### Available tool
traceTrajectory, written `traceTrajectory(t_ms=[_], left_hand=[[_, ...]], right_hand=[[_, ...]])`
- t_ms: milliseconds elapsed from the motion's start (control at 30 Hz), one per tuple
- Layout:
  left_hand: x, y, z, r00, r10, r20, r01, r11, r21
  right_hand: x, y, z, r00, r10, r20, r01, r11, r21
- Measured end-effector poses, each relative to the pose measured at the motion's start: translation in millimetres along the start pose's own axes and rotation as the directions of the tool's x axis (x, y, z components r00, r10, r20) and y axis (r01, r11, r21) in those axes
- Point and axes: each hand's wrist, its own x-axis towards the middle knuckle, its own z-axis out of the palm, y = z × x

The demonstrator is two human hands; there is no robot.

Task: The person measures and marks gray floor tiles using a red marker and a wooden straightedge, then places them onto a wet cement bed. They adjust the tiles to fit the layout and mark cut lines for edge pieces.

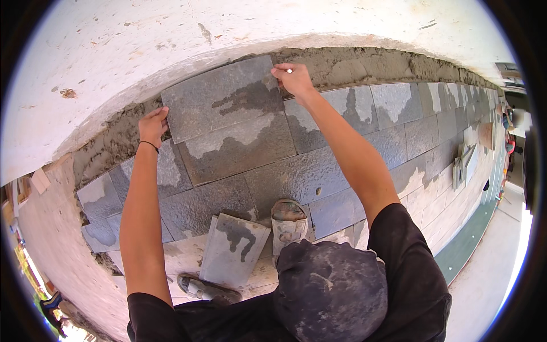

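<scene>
A grey stone-look tile with a damp dark patch (pixel 208 100) lies at the mortar strip (pixel 356 65) along the base of a white wall (pixel 319 20), above rows of similar laid tiles (pixel 285 174). My left hand (pixel 154 125) grips the tile's left edge with bent fingers. My right hand (pixel 290 78) grips its right edge, and a small white piece (pixel 289 70) shows at those fingers, too small to name. Whether the tile rests fully on the mortar, I cannot tell.
A loose stack of tiles (pixel 231 251) lies by my sandalled feet (pixel 289 222). More tile pieces (pixel 461 168) stand farther right. A green strip (pixel 461 251) runs along the far edge. Wood offcuts (pixel 40 181) lie at left. A small red-clad shape, perhaps a person (pixel 510 145), is far right.
</scene>
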Motion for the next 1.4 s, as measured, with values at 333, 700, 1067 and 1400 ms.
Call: traceTrajectory(t_ms=[333,700,1067,1400], left_hand=[[3,1,2,0.999,0.018,-0.033,-0.018,1.0,0.003],[8,-2,7,1.0,0.016,-0.023,-0.016,1.0,0.008],[13,-8,14,0.999,0.047,0.004,-0.046,0.997,-0.063],[-3,-1,24,0.998,-0.012,0.061,0.026,0.973,-0.23]], right_hand=[[12,23,3,0.993,-0.115,-0.017,0.116,0.988,0.105],[7,17,-5,0.995,-0.095,0.012,0.094,0.991,0.097],[3,18,0,0.994,-0.095,0.044,0.088,0.987,0.133],[9,28,1,0.986,-0.165,0.014,0.162,0.981,0.104]])
